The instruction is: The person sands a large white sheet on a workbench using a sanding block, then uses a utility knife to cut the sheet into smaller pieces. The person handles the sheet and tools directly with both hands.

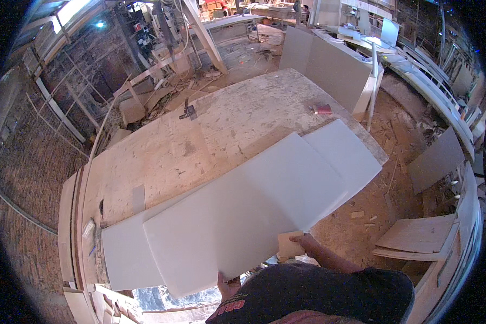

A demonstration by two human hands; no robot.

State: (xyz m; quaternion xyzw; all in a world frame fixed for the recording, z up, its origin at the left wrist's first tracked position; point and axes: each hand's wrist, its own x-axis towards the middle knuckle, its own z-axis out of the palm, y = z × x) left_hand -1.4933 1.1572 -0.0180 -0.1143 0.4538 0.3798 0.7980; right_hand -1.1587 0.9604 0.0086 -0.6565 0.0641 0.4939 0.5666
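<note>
A large pale grey panel [226, 216] lies slanted on the worn wooden table [232, 113], over another pale panel [351, 156] that shows past its ends. My left hand [226, 286] is closed on the top panel's near edge at the bottom middle. To its right my right hand [307, 244] grips a small tan square piece [287, 245] held against that same edge. Part of my left fingers is hidden by the panel. A dark hand tool [188, 112] and a small red object [323, 109] lie farther back on the table.
Sheets [313, 70] stand on edge behind the table. Loose boards [413, 232] and a leaning panel [437, 159] are at the right, beside a floor [369, 205] strewn with offcuts. A long bench [437, 81] runs along the right. A brick wall [24, 167] is at left.
</note>
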